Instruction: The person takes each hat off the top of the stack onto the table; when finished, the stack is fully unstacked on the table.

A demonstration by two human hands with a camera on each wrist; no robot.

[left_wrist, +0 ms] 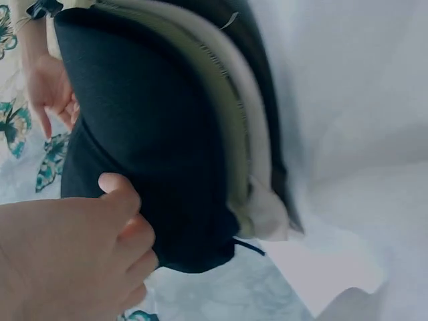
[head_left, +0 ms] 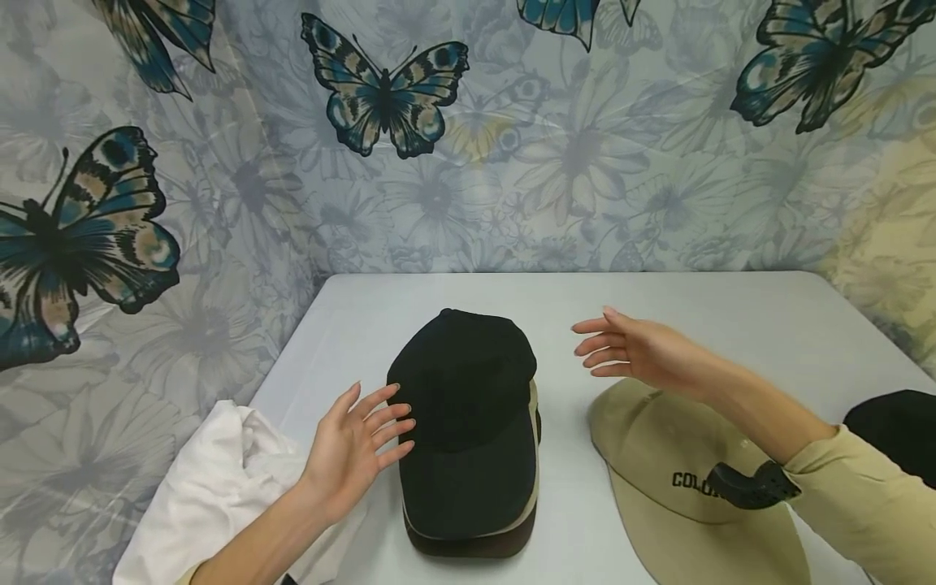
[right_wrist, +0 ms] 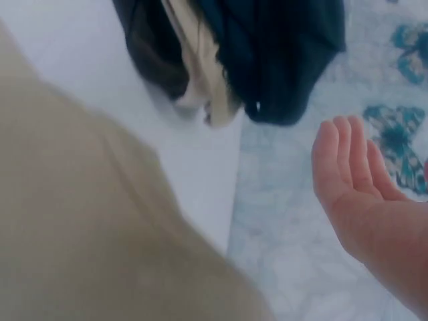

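Observation:
A black baseball cap (head_left: 468, 390) tops a stack of caps, brim toward me. Beneath it the left wrist view shows an olive cap (left_wrist: 231, 134), a pale cap (left_wrist: 264, 167) and a dark cap (left_wrist: 267, 80) at the bottom. My left hand (head_left: 358, 451) is at the stack's left side, fingers spread and relaxed by the black cap; whether they touch it I cannot tell. To the right of the stack, my right hand (head_left: 632, 349) hovers with loosely straight fingers, holding nothing. Under that forearm lies a khaki cap (head_left: 651, 463) with dark lettering, partly covered by the arm.
A crumpled white cloth (head_left: 227, 479) lies at the table's left edge. Another black cap (head_left: 892, 426) sits at the far right, partly hidden by the sleeve. Behind the white table (head_left: 658, 296) hangs a butterfly-patterned backdrop (head_left: 578, 162).

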